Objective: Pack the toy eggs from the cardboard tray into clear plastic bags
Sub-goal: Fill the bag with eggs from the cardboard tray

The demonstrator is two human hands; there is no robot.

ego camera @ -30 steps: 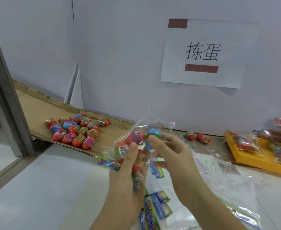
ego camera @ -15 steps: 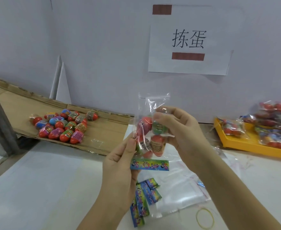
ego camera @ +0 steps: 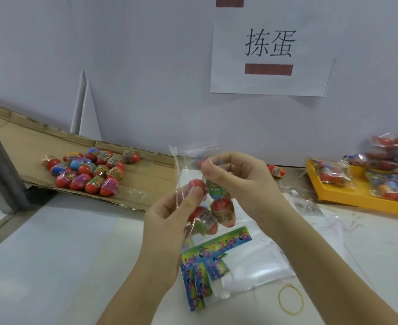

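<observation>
Both grips pinch a clear plastic bag (ego camera: 188, 160) of toy eggs (ego camera: 222, 211) above the bench (ego camera: 52, 254). The left hand (ego camera: 170, 214) nips its side, thumb raised; the right hand (ego camera: 238, 181), fingers curled, nips its neck. Loose eggs (ego camera: 90, 172) lie on the cardboard tray (ego camera: 146, 181) at left.

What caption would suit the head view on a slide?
The left hand and right hand hold a clear bag of toy eggs above the table; loose eggs wait on the cardboard tray.
</observation>
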